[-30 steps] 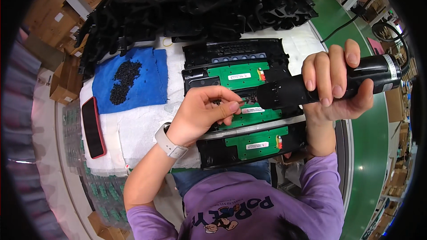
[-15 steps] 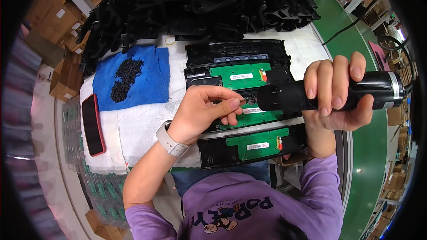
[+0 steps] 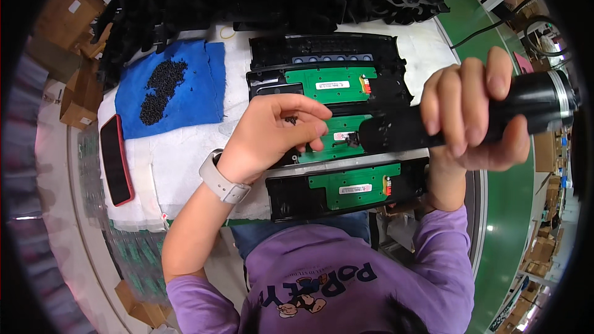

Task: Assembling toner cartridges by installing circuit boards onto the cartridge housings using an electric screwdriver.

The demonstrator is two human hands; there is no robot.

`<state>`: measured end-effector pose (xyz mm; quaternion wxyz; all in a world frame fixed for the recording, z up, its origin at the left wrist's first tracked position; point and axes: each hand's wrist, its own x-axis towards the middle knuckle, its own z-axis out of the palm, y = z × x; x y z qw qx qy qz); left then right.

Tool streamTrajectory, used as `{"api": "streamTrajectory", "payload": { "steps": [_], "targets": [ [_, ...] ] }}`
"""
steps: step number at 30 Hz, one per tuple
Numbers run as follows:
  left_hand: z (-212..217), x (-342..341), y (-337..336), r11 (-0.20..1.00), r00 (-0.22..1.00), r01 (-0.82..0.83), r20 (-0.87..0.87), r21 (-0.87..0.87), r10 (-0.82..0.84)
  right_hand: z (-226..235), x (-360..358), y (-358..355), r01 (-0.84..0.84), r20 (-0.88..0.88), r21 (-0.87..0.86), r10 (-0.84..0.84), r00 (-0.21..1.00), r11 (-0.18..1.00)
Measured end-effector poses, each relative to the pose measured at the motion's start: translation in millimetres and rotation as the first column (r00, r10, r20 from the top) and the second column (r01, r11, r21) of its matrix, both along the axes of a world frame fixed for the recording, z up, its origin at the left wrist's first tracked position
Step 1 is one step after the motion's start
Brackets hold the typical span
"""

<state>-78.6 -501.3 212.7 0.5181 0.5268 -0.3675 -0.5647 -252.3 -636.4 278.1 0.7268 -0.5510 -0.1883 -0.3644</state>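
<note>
Right hand (image 3: pixel 464 108) has its grip wrapped firmly around a chunky black power screwdriver (image 3: pixel 399 130), held nearly level above the right half of the tabletop (image 3: pixel 185 161), nose pointing left. The dark tip (image 3: pixel 352 140) sits over the green circuit board (image 3: pixel 337 122) in the black panel second from the tabletop's near edge. Can't tell if it's actually touching anything.

Left hand (image 3: pixel 263 127) is just left of that tip, thumb and index fingertips a little apart, the other fingers curled in around what look like a few small dark pieces (image 3: pixel 291 120). So that grip is loosely closed on those. Pale watch band (image 3: pixel 223 179) on that wrist.

Panel-wise, there's a column running up from the near edge: the closest black panel (image 3: pixel 297 201) has its own green board (image 3: pixel 371 176), another board (image 3: pixel 309 80) lies beyond the hands, and the farthest one shows a row of grey-blue buttons (image 3: pixel 334 59).

Over by the left edge there's a phone in a red case (image 3: pixel 114 161), and toward the far left corner a blue cloth (image 3: pixel 198 99) with a pile of tiny black bits (image 3: pixel 162 89). Big heap of black plastic parts (image 3: pixel 278 3) along the far edge.
</note>
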Motion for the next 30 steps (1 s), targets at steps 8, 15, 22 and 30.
{"api": "streamTrajectory", "payload": {
  "steps": [8, 15, 22, 30],
  "targets": [
    [-2, -9, 1, 0.997, 0.997, -0.066, -0.038, -0.037, 0.065, -10, 7, 13, -0.278, -0.150, -0.135, 0.258, 0.954, 0.951],
    [-8, -13, 0, 0.994, 0.997, -0.074, -0.034, -0.084, 0.072, -6, 15, 24, -0.182, -0.192, -0.228, 0.139, 0.971, 0.957],
    [-8, -15, -1, 0.991, 0.995, -0.095, 0.008, -0.094, 0.096, -3, 15, 37, -0.085, -0.260, -0.387, -0.020, 0.965, 0.918],
    [-8, -11, -1, 0.986, 0.991, -0.130, -0.045, -0.107, 0.126, -10, 16, 12, -0.175, -0.131, -0.203, 0.151, 0.980, 0.963]
  ]
}}
